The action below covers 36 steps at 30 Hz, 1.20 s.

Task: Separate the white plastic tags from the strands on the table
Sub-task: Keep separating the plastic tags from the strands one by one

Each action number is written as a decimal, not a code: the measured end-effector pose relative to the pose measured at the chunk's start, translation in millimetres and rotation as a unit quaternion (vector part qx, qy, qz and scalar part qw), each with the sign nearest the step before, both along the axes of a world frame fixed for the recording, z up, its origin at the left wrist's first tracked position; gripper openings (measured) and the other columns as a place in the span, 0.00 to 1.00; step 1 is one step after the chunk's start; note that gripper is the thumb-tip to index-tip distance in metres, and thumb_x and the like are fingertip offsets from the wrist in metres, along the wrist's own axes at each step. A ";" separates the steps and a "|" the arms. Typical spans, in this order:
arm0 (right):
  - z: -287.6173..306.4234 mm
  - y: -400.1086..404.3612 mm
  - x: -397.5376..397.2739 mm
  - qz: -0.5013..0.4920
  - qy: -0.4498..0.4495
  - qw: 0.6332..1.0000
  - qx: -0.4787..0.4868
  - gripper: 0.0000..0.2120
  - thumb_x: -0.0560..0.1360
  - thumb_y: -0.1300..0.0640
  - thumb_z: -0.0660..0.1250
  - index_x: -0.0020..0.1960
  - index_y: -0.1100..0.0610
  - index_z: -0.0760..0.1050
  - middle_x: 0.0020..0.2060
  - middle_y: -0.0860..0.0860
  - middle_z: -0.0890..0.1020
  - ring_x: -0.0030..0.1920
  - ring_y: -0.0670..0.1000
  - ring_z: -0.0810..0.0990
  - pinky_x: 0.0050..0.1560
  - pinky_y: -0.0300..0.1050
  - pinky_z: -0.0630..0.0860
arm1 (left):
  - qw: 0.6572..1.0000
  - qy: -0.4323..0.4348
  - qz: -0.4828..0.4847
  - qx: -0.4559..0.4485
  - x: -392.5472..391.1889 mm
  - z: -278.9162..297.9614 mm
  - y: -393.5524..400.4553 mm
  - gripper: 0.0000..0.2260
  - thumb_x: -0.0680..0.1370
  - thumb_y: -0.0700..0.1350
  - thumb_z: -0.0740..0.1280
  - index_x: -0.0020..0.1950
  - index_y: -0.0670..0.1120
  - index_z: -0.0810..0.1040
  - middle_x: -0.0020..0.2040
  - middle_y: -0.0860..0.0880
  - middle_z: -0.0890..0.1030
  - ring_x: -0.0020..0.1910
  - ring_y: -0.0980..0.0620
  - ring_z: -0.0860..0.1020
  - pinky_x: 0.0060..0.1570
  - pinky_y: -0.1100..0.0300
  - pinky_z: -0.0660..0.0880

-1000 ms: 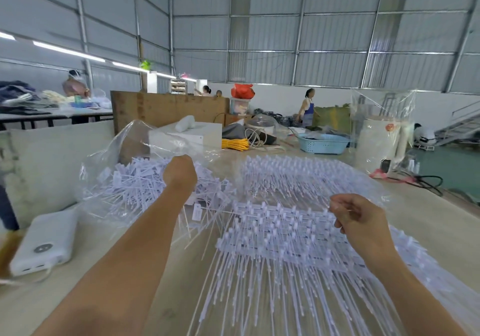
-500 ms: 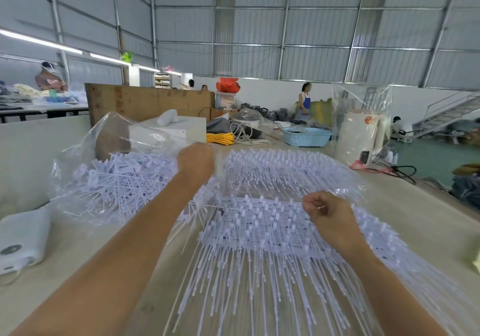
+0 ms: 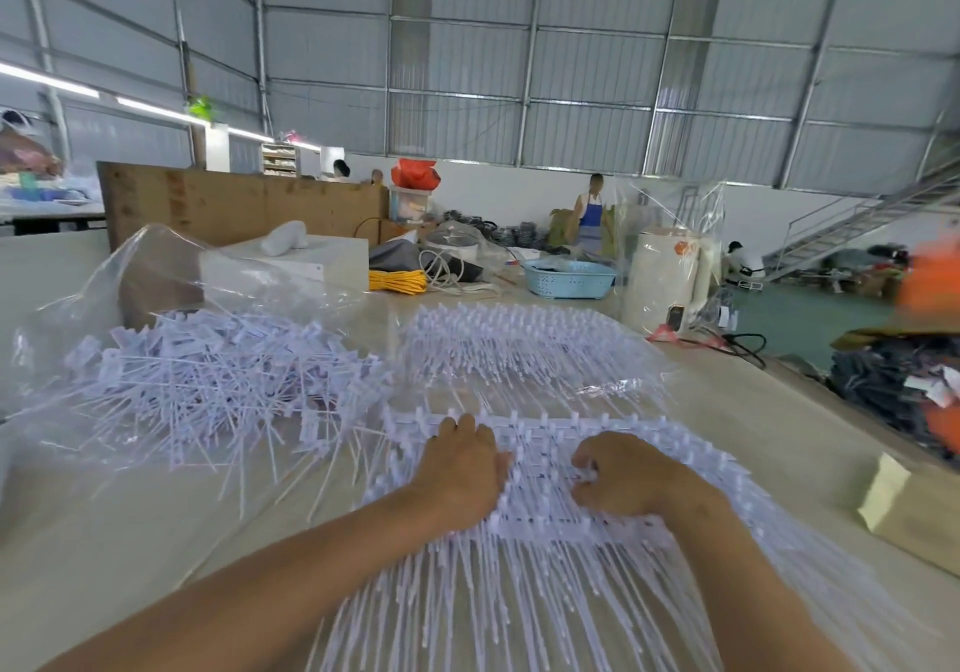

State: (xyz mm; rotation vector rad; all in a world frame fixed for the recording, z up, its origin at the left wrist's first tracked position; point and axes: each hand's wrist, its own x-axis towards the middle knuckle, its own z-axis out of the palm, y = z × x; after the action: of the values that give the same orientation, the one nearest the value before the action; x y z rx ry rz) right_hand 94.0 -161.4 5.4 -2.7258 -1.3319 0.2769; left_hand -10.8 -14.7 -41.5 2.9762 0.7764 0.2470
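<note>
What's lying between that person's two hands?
In the head view, only a strip of the still-joined white tags lies between the left hand and the right hand; both rest on that sheet.

Pale table (image 3: 130, 541), sheets of joined white tags (image 3: 545, 557), loose tag pile on clear plastic (image 3: 208, 380), blue basket (image 3: 569, 279), yellow cord (image 3: 397, 281), white box (image 3: 311, 263)

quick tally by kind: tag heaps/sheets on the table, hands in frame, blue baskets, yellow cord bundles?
Tag groups: 3 - loose pile on the left, connected sheet at the back, connected sheet under the hands
Hands: 2 - left hand, right hand, both on the near sheet
Blue basket: 1
Yellow cord bundle: 1
Total: 7
</note>
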 end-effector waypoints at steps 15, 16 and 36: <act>3.2 -39.0 -5.7 -0.024 0.007 1.000 0.016 0.21 0.76 0.55 0.65 0.68 0.56 0.68 0.63 0.52 0.72 0.60 0.50 0.72 0.52 0.37 0.67 | 0.983 -0.112 -0.054 -0.135 -71.2 4.8 80.6 0.21 0.74 0.33 0.65 0.65 0.48 0.71 0.58 0.52 0.73 0.50 0.59 0.72 0.44 0.73 0.69; 2.1 -37.2 -6.0 -0.023 0.001 1.000 0.015 0.20 0.76 0.56 0.64 0.67 0.57 0.68 0.62 0.53 0.72 0.57 0.50 0.73 0.50 0.37 0.67 | 0.985 -0.105 -0.061 -0.123 -74.3 4.6 83.7 0.21 0.74 0.33 0.65 0.64 0.48 0.71 0.56 0.53 0.72 0.47 0.60 0.73 0.41 0.74 0.69; -10.0 -32.5 -6.4 0.010 -0.061 0.998 -0.005 0.05 0.77 0.59 0.58 0.43 0.56 0.63 0.38 0.48 0.69 0.36 0.47 0.66 0.33 0.40 0.60 | 0.868 -0.486 -0.057 -0.087 -112.4 77.1 140.2 0.05 0.73 0.34 0.71 0.48 0.38 0.84 0.42 0.45 0.81 0.39 0.47 0.80 0.47 0.56 0.78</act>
State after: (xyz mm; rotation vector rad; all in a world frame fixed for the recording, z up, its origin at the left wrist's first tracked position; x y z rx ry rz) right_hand 87.6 -193.9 -4.6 -2.7783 -1.3914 0.1207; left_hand -123.3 125.5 35.6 2.2218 0.4302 1.4105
